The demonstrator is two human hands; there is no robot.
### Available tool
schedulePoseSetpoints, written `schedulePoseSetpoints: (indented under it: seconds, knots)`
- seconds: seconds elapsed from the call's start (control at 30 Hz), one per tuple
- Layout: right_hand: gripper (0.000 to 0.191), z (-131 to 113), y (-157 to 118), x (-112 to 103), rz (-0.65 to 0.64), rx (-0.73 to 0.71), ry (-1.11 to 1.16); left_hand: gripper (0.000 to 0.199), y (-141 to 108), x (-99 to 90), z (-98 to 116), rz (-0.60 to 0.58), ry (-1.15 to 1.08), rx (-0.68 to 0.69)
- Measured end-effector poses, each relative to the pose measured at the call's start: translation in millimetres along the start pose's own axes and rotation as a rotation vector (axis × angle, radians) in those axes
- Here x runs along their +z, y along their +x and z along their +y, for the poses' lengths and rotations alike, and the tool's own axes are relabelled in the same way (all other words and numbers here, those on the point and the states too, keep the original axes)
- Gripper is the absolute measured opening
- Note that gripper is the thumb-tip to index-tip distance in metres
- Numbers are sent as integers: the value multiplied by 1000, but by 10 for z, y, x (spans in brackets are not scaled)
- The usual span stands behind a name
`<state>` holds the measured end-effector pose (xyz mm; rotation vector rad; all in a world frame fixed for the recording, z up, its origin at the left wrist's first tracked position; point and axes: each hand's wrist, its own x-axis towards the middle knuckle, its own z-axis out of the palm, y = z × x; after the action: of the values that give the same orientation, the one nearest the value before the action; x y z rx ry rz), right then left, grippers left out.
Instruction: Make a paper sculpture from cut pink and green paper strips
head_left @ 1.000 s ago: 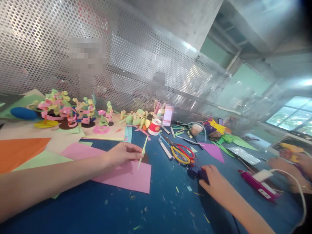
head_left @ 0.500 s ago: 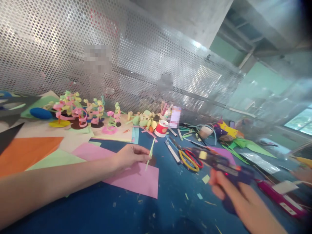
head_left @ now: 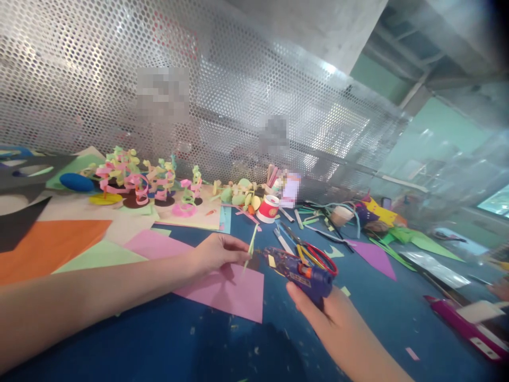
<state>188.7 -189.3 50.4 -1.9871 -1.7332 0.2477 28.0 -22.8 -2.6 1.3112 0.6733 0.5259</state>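
Between the fingertips of my left hand (head_left: 222,253) is a thin light green paper strip (head_left: 252,243), held upright above a pink paper sheet (head_left: 238,292). A small brown disc (head_left: 253,263) shows just below the strip. My right hand (head_left: 322,313) is wrapped round a dark blue glue gun (head_left: 302,273), its nozzle pointing left and close to the strip. Whether nozzle and strip touch, I cannot tell. Scissors with red and yellow handles (head_left: 324,257) lie partly hidden behind the glue gun.
Curled paper models (head_left: 137,183) stand at the back left, near a red and white cup (head_left: 268,208). Orange paper (head_left: 59,249) lies on the left. On the right are a purple paper piece (head_left: 371,257) and a magenta power strip (head_left: 461,329). Another person's hand shows at the right edge.
My right hand has brought the glue gun leftward, from beyond the scissors to beside the green strip. My left hand still pinches the strip. The view has shifted slightly.
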Motion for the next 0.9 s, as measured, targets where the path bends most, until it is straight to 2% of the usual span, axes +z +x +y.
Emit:
schedulePoseSetpoints:
  seconds: [0.17, 0.6, 0.9]
  knots:
    - [39, -17, 45, 31, -81, 8, 57, 32, 2, -21, -20, -31, 6, 17]
    - [36, -65, 79, 1, -107, -9, 80, 36, -2, -11, -15, -8, 23, 12]
    - [35, -24, 4, 7, -92, -43, 49, 26, 38, -32, -64, -13, -42, 34]
